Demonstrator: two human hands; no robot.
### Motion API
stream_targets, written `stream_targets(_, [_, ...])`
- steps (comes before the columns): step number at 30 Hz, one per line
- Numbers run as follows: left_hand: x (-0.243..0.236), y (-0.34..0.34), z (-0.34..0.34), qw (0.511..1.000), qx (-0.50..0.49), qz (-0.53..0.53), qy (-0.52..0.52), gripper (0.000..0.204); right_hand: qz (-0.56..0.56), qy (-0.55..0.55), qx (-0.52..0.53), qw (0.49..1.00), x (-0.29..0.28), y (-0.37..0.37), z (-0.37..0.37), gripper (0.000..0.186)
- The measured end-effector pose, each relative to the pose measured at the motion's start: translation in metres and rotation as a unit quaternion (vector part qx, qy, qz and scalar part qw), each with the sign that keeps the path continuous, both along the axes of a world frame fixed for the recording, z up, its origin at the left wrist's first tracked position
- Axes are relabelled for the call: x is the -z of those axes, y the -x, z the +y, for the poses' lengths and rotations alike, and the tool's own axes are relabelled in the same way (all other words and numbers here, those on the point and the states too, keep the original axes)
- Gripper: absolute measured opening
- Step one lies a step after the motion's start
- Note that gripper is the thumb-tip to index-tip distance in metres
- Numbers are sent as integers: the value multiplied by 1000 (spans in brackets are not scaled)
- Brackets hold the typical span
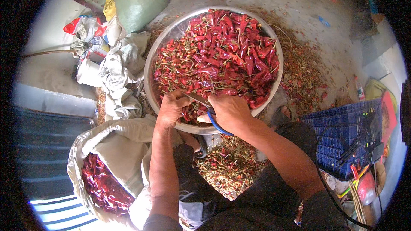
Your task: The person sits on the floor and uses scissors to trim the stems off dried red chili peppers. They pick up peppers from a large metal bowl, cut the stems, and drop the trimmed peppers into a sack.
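Observation:
A wide metal basin in front of me is heaped with dried red chilli peppers, many with stems. My right hand, at the basin's near rim, is closed on blue-handled scissors, whose blades reach left toward my left hand. My left hand is closed in a pinch beside the blade tips, over the peppers; what it holds is too small to make out for sure. A cream sack at the lower left holds red peppers.
Cut stems and scraps lie between my legs and around the basin. Crumpled white bags and a green sack are at the upper left. A blue plastic crate with cables stands at the right, near a bottle.

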State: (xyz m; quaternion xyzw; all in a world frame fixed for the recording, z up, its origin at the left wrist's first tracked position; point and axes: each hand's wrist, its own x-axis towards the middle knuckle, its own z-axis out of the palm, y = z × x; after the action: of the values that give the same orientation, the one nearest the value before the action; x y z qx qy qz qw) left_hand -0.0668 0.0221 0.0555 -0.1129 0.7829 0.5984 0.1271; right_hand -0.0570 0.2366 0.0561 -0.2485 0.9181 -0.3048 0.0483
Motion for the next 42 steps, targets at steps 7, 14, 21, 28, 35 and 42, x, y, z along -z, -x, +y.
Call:
stream_targets(7, [-3, 4, 2, 999, 4, -2, -41, 14, -2, 105, 18, 994, 8, -3, -1, 53])
stream_targets(14, [25, 26, 4, 996, -40, 73, -38, 10, 14, 215, 14, 976, 12, -9, -9, 54])
stream_targets(21, [83, 99, 30, 920, 92, 294, 244, 29, 72, 221, 7, 973, 1, -17, -10, 57])
stream_targets(28, [93, 117, 48, 810, 211, 136, 531, 34, 32, 217, -12, 976, -10, -10, 5, 56])
stream_targets(35, [46, 49, -5, 907, 45, 171, 382, 37, 132, 177, -88, 971, -8, -23, 11, 52])
stream_targets(42, [13, -39, -15, 980, -95, 175, 14, 18, 150, 227, -99, 957, -9, -89, 20, 50])
